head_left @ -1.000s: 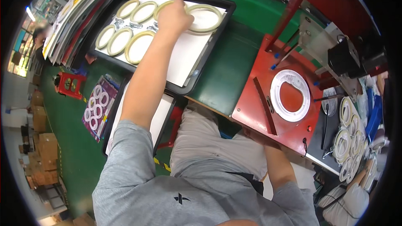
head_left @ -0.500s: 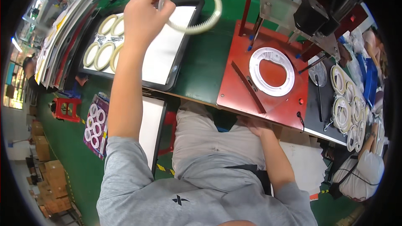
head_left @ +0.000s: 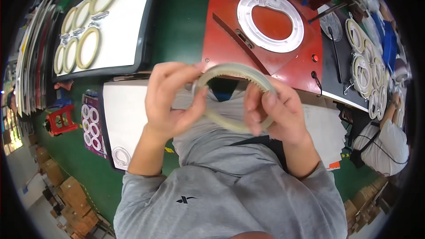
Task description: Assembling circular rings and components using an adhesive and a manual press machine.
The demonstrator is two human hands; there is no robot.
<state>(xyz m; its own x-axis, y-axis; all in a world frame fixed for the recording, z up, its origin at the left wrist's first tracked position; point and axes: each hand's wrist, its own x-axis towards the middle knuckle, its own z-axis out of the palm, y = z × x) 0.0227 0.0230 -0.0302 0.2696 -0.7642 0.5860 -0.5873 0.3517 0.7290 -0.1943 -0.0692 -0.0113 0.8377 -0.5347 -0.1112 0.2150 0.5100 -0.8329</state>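
Note:
A cream-coloured ring gear (head_left: pixel 224 122) with teeth along its inner edge is held in front of my torso, tilted toward me. My left hand (head_left: pixel 173 99) pinches its left side between thumb and fingers. On the opposite side, my right hand (head_left: pixel 283 113) grips the rim, with its fingertips inside the opening and somewhat blurred. Beyond the ring, a white flat ring (head_left: pixel 246 17) lies on the red base (head_left: pixel 223 44) of a fixture. Neither hand touches that fixture.
Several cream rings (head_left: pixel 99 44) and small clear packets sit on a white-lined black tray (head_left: pixel 121 22) at far left. A second white board (head_left: pixel 126 110) is below it. Ring parts (head_left: pixel 363 77) cover the dark table at right, near another person (head_left: pixel 383 146). A red stool (head_left: pixel 62 119) stands left.
My left hand has brought the ring gear down from the far left tray to in front of my torso. My right hand has risen from below the table edge and taken hold of it too.

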